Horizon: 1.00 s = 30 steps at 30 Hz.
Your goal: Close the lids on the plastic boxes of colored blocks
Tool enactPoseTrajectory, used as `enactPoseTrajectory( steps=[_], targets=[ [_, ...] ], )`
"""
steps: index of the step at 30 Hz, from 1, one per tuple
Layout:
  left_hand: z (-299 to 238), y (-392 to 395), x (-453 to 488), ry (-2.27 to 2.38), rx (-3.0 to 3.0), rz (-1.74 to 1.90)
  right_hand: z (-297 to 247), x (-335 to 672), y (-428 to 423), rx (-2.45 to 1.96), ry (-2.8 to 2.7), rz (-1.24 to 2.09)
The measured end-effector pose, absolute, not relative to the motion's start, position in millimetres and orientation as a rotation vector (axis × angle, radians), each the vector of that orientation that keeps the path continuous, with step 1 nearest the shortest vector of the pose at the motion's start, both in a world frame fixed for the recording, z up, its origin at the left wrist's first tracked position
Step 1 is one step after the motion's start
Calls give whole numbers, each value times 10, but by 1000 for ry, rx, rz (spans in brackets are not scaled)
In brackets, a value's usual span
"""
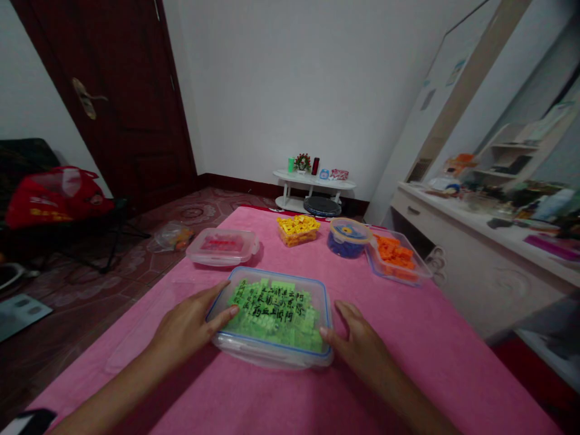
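A clear lidded plastic box [272,314] full of green blocks sits on the pink cloth in front of me. Its lid has a blue seal and black handwritten characters. My left hand [194,317] grips the box's left side, the thumb lying over the lid's edge and the fingers at the rim. On the opposite side, my right hand [356,332] has its thumb on the lid's right edge, with the other fingers bent alongside. Farther back stand a lidded box with red contents [223,246], an uncovered tub of yellow blocks [299,231] and a round lidded tub of blue pieces [348,238].
An uncovered box of orange blocks [396,260] stands at the table's right edge. A clear flat lid [140,329] lies at the left. A cluttered white counter [453,211] runs along the right; a chair with a red bag [58,199] is at the left.
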State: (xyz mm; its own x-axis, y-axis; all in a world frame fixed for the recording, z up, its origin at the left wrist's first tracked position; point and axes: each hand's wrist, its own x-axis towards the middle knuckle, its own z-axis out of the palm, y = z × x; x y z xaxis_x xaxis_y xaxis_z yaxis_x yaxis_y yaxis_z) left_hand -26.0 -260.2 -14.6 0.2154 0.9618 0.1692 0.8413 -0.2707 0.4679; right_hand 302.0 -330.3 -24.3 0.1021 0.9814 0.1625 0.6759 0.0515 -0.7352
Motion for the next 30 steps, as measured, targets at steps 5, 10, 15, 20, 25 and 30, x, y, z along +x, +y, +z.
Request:
enactPoseTrajectory(
  steps=[5,10,15,20,25,30],
  targets=[
    [12,-2617,-111,1342,2712,726,-117,2930,-3060,-1656,-1824,149],
    [-64,-2765,102,927,2855,440,64,2545,-2610,-1488,-2074,302],
    [-224,-2827,171,1013,2845,488,27,2339,-2347,-1496,-2249,366],
    [-284,-2831,179,1063,2873,557,47,2292,-2300,-1603,-2300,390],
    [-260,-2828,176,1035,2875,585,57,2261,-2276,-1650,-2307,354],
    [-279,-2908,114,1108,2827,744,88,2331,-2352,-1740,-2302,382]
  ],
)
